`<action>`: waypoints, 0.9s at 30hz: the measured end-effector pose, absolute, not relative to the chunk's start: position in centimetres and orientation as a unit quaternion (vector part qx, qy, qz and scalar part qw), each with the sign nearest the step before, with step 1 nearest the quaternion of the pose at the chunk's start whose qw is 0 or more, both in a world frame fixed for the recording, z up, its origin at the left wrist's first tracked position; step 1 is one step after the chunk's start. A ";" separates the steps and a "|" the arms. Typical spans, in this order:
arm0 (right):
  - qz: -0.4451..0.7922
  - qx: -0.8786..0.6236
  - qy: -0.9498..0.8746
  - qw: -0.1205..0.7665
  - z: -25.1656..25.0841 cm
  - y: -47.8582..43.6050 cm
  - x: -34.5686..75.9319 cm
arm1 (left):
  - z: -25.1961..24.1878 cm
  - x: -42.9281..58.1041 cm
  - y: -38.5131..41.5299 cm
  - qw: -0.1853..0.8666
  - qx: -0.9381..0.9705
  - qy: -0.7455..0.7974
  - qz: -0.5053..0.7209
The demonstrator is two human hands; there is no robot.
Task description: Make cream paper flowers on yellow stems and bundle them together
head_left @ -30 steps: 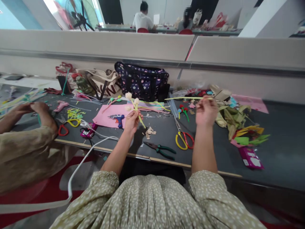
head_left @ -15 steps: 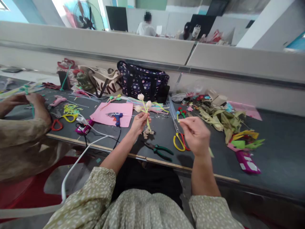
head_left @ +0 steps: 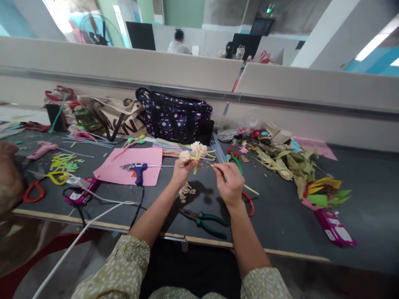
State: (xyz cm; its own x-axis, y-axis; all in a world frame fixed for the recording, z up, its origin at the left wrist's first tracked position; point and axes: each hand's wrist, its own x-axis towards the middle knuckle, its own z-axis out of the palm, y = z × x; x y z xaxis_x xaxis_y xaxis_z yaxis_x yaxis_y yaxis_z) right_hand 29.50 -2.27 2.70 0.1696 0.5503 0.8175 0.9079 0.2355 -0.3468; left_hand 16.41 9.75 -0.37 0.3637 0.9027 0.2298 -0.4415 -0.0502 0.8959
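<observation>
In the middle of the view, my left hand (head_left: pixel 182 171) pinches the green stems of a small bunch of cream-white flowers (head_left: pixel 198 148). My right hand (head_left: pixel 230 180) is closed at the fingertips on a thin stem with a pale yellow-green end, close to the bunch on its right. The thin piece reaches toward the flowers; whether it touches them I cannot tell. Below my hands lie green-handled pliers (head_left: pixel 207 222) and a little heap of beige bits (head_left: pixel 187 191). Scissors with a red handle (head_left: pixel 250 203) are mostly hidden behind my right hand and forearm.
A blue glue gun (head_left: pixel 139 171) rests on pink paper (head_left: pixel 107 168) to the left, its cord running off the front edge. Bags (head_left: pixel 177 118) line the divider. Dried husks (head_left: pixel 280 162) and a purple packet (head_left: pixel 335 228) lie right. A co-worker's arm (head_left: pixel 11 178) is at far left.
My right hand has come left to the flower bunch with the thin stem. The flowers are now tilted, their heads nearer the camera. The view has shifted right.
</observation>
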 end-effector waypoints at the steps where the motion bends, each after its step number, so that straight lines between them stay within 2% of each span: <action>1: -0.181 -0.590 -0.612 0.494 2.2 -2.1 29.5 | -0.6 16.3 9.9 0.645 0.517 0.230 0.513; 13: -0.181 -0.604 -0.612 0.478 -0.1 -1.5 29.2 | -1.3 15.9 8.7 0.661 0.542 0.260 0.449; 20: -0.159 -0.615 -0.607 0.478 -0.4 -1.3 28.7 | -1.2 16.0 8.2 0.617 0.612 0.248 0.429; 27: -0.074 -0.634 -0.566 0.522 0.0 -1.3 28.2 | -1.7 16.1 7.8 0.561 0.645 0.254 0.452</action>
State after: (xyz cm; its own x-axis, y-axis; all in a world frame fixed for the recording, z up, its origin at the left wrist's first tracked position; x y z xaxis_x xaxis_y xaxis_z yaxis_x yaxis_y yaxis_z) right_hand 28.24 -1.34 -0.01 0.3475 0.6406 0.6847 0.7949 0.1862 -0.5775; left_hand 16.06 7.75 -1.73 0.4617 0.8351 0.2991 -0.1792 -0.2424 0.9535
